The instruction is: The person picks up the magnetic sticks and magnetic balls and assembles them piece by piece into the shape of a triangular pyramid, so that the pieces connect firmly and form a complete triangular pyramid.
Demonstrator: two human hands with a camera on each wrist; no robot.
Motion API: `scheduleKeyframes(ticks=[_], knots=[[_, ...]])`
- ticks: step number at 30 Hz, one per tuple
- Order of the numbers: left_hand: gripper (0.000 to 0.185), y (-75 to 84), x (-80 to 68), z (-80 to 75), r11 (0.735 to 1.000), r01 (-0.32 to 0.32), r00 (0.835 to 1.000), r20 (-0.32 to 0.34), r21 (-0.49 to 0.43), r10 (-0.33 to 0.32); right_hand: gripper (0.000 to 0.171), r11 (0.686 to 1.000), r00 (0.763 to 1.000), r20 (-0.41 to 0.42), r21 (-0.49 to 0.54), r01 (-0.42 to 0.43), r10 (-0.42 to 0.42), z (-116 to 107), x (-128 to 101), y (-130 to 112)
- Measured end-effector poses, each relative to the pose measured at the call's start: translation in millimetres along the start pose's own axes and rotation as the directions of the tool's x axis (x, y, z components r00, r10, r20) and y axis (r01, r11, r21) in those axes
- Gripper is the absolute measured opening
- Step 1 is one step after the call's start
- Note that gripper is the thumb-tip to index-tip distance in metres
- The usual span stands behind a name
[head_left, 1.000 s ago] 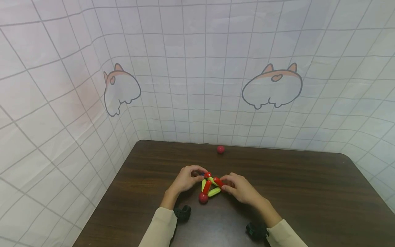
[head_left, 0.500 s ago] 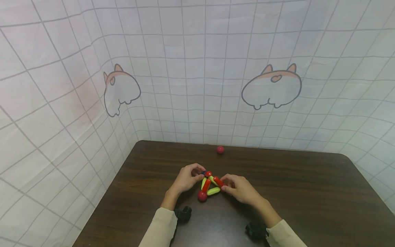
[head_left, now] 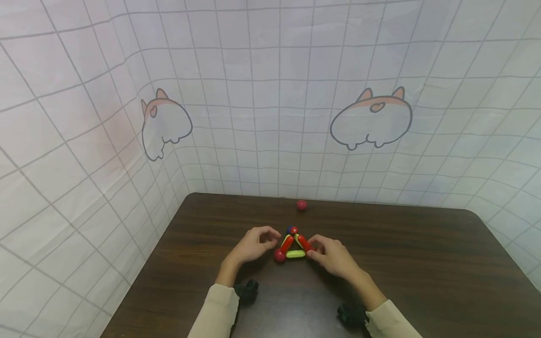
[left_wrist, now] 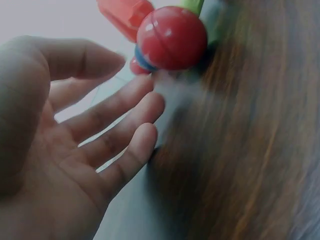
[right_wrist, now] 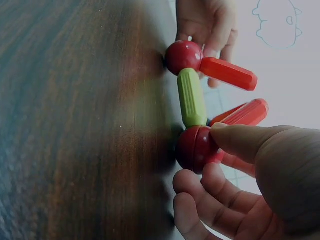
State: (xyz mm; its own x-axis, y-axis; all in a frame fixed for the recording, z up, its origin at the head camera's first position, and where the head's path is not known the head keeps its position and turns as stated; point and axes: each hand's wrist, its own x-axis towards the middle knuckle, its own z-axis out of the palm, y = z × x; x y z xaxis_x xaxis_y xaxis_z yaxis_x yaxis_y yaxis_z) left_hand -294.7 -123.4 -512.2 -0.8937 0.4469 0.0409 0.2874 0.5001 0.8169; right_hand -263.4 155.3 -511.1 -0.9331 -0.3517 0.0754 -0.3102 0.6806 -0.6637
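A triangle of green magnetic sticks point(head_left: 295, 254) lies mid-table, joined at its corners by balls. Its near-left corner is a red ball point(head_left: 280, 255), its far corner a blue ball point(head_left: 289, 230). Red sticks slant up from the corners, one at the left point(head_left: 287, 244) and one at the right point(head_left: 302, 242). My right hand point(head_left: 336, 257) pinches the near-right red ball point(right_wrist: 192, 148) between thumb and fingers. Beside the near-left ball, my left hand point(head_left: 252, 244) has its fingers spread and holds nothing; in the left wrist view that ball is just past the fingertips.
A loose red ball point(head_left: 302, 205) sits near the back edge of the dark wooden table point(head_left: 422, 263). Behind it hangs a white gridded curtain point(head_left: 270, 117). Dark devices are worn at the left wrist point(head_left: 247, 291) and right wrist point(head_left: 351, 315).
The triangle has turned, its far corner going back and right and its near-left ball going up in view. My left hand has let go of the far corner; the right stays at its corner.
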Motion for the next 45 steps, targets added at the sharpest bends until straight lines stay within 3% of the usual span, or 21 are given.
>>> scheduleKeyframes(ticks=[8, 23, 28, 32, 37, 45], knots=[[0.027, -1.7, -3.7, -4.5, 0.998, 0.010, 0.992, 0.128, -0.065, -0.002, 0.016, 0.999, 0.999, -0.006, 0.019, -0.042, 0.042, 1, 0, -3], [0.024, -1.3, -1.1, 0.8, 0.999, 0.042, 0.997, 0.070, -0.035, -0.040, 0.026, 0.988, 0.993, 0.097, 0.148, 0.047, -0.062, -13, 0, 13], [0.028, -1.9, -1.4, 0.2, 0.998, 0.050, 0.996, 0.080, -0.047, -0.046, 0.030, 0.976, 0.996, 0.078, 0.214, 0.027, -0.045, -25, 1, 23], [0.028, -3.0, -1.3, -1.4, 0.997, 0.046, 0.996, 0.084, -0.056, -0.042, 0.032, 0.949, 0.999, 0.025, 0.314, 0.016, -0.025, -34, 5, 28], [0.028, -5.6, -1.6, -3.3, 0.997, 0.048, 0.995, 0.085, -0.060, -0.042, 0.036, 0.920, 0.999, -0.022, 0.391, 0.032, -0.026, -38, 19, 33], [0.029, -7.5, -2.2, -3.4, 0.997, 0.048, 0.995, 0.086, -0.066, -0.043, 0.043, 0.917, 1.000, 0.008, 0.399, 0.008, -0.012, -42, 60, 38]])
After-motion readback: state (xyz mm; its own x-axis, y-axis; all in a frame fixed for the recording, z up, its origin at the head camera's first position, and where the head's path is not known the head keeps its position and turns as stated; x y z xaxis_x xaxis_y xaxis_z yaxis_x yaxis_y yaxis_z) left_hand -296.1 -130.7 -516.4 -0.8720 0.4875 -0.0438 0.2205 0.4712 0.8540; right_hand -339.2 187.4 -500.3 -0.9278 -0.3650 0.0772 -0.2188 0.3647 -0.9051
